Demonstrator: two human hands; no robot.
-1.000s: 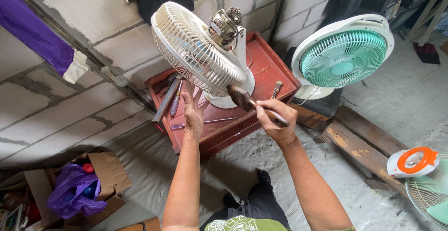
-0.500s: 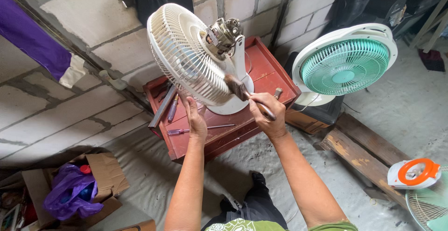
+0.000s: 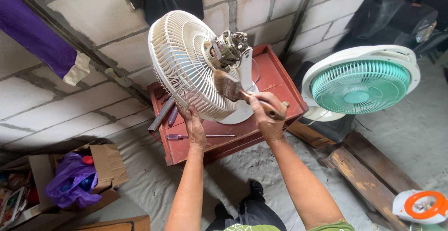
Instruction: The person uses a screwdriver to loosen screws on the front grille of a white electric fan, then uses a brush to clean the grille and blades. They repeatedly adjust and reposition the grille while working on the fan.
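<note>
Two hands work at one cream fan [image 3: 186,63] standing on the red table's [image 3: 280,84] middle: left hand [image 3: 195,127] grips its grille's lower rim, right hand [image 3: 266,114] is clamped on one paintbrush [image 3: 233,88] against the motor [image 3: 226,50]. One screwdriver [image 3: 186,136] lies near the front-left edge; one green fan [image 3: 361,84] stands beyond the right edge.

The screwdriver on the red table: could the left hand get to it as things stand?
Probably yes. The left hand grips the lower rim of the cream fan guard, and the screwdriver lies just beneath it on the red table, uncovered; the hand would have to release the guard.
</note>
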